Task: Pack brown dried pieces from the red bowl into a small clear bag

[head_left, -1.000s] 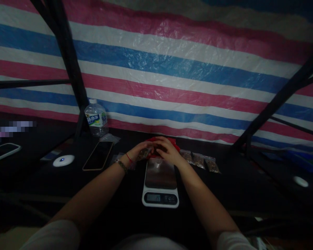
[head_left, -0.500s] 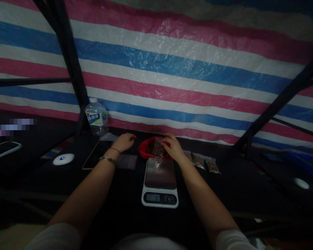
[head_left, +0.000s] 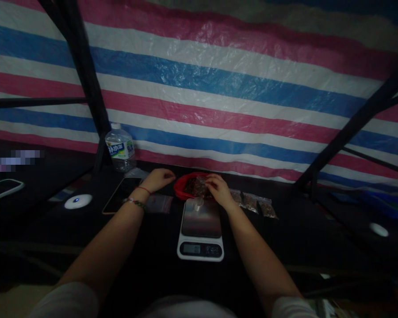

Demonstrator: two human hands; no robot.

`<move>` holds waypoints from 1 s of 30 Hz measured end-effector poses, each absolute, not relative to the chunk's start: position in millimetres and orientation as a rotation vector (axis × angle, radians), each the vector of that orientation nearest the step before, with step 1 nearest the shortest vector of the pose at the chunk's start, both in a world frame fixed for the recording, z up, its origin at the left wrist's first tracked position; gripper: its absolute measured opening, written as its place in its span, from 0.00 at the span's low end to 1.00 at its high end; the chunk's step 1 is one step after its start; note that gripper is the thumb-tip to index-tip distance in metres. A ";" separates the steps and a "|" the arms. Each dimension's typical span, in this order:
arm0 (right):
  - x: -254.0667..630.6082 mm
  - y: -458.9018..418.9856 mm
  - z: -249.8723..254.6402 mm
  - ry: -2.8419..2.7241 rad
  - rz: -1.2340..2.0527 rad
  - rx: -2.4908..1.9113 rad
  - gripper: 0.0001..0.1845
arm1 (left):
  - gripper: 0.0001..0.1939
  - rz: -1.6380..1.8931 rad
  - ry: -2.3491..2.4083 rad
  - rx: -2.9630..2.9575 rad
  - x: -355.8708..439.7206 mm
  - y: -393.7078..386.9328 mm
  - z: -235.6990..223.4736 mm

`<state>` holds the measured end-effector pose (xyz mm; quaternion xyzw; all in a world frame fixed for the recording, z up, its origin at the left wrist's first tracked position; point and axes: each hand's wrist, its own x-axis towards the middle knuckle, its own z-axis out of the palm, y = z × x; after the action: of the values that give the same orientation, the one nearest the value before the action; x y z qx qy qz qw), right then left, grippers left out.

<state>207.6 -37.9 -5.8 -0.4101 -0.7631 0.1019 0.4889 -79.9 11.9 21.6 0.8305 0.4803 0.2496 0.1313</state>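
Observation:
My right hand (head_left: 219, 190) is closed in a pinch on a small clear bag of brown bits (head_left: 200, 186), held over the red bowl (head_left: 179, 187) behind the kitchen scale (head_left: 200, 229). A small clear cup (head_left: 198, 203) stands on the scale's plate. My left hand (head_left: 158, 179) hovers left of the bowl with its fingers curled loosely; whether anything is in them is hidden. Empty clear bags (head_left: 159, 204) lie below that hand's wrist.
Three filled small bags (head_left: 252, 203) lie in a row right of the scale. A phone (head_left: 121, 195), a water bottle (head_left: 120, 151) and a white puck with a blue light (head_left: 78, 201) sit to the left. Another phone (head_left: 3, 189) lies at far left. A striped tarp (head_left: 219, 88) hangs behind.
My two hands were together over the red bowl; the left hand has since drawn away to the left, and the right hand stays at the bowl with the small bag.

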 end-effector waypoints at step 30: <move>195.6 -36.1 -13.3 -1.704 0.431 -0.998 0.12 | 0.15 1.134 1.007 2.173 -6.6 -0.8 -8.7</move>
<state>195.6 -36.1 -13.3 -0.4182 -0.7141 0.1808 0.5315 -6.6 -0.8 -8.7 0.7954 0.3685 0.4152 0.2433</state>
